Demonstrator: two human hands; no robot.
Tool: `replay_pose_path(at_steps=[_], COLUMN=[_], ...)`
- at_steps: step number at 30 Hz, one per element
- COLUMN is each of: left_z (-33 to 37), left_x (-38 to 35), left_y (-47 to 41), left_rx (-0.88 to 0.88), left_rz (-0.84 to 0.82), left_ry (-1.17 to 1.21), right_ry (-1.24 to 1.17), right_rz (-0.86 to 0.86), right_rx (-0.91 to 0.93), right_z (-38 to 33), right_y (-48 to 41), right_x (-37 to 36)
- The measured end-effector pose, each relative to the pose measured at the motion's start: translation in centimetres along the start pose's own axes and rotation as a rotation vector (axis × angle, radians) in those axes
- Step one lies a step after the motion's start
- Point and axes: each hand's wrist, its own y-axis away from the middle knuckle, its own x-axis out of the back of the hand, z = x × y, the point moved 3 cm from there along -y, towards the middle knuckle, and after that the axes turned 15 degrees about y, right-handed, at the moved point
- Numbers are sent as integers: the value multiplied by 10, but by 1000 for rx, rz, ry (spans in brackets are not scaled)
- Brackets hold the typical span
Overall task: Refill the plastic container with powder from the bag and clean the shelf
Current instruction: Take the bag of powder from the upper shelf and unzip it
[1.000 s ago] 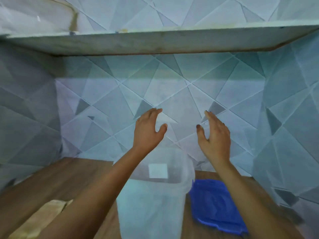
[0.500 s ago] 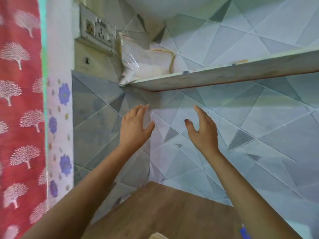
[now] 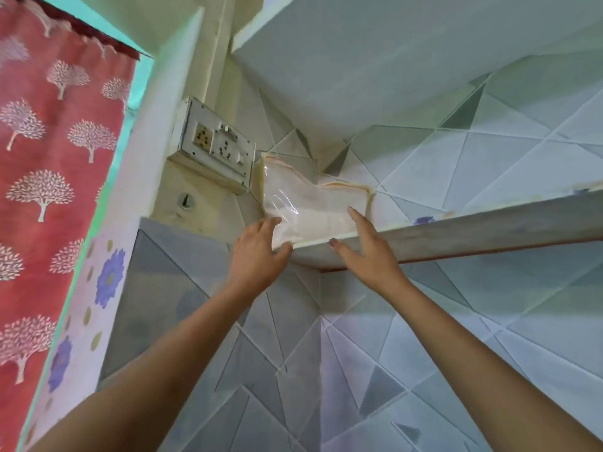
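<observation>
At the far left a red curtain [image 3: 49, 190] with pale tree figures is hanging, and the frame is cutting off its left side. Just beside it a white strip with blue flowers [image 3: 109, 275] is running down. A socket board [image 3: 217, 148] is sitting on the wall above the left end of the shelf [image 3: 489, 225]; its small parts are too blurry to make out.

The bag [image 3: 313, 207] is lying on the shelf, in the corner just right of the socket board, and it is leaning against the tiled wall [image 3: 489, 151]. It is of clear plastic with something pale inside. The shelf's front edge is hiding its bottom, so I cannot tell how full it is.

The left hand [image 3: 257, 252] is being held up at the bag's lower left corner, showing its back to the camera. Its fingers [image 3: 269, 225] are straight and released, overlapping the bag's edge, with the thumb near the shelf's edge. I cannot tell if they are touching the plastic.

The right hand [image 3: 367, 252] is being held up at the bag's right side. Its fingers [image 3: 359, 221] are also straight and loose, grasping nothing, and the thumb is lying below the shelf's edge.

The shelf is running on to the right, where the frame is cutting it off
</observation>
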Motion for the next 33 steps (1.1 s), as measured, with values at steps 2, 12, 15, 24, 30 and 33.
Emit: replay_pose_path(at_steps=[2,12,15,24,30,33], left_z=[-14,-130,-149,-161,-124,-98], left_x=[-10,-71,-85,-124,-118,-105], left_y=[-30,-153,-189,-238,-230,-220], left_rx=[42,148,239,393,88,-13], left_rz=[22,55,100,262,361,440], left_ry=[22,-11,185,677,494,433], right_ry=[7,271,393,266,148,37], right_rz=[-11,-6,22,108,136,75], right_rx=[-21,-95,-99,-287,-403,-451], right_z=[8,43,50,65,69,68], right_y=[-30,-122,-141,-184,-187,-184], right_x=[-16,-91,-103,-111,-111,-103])
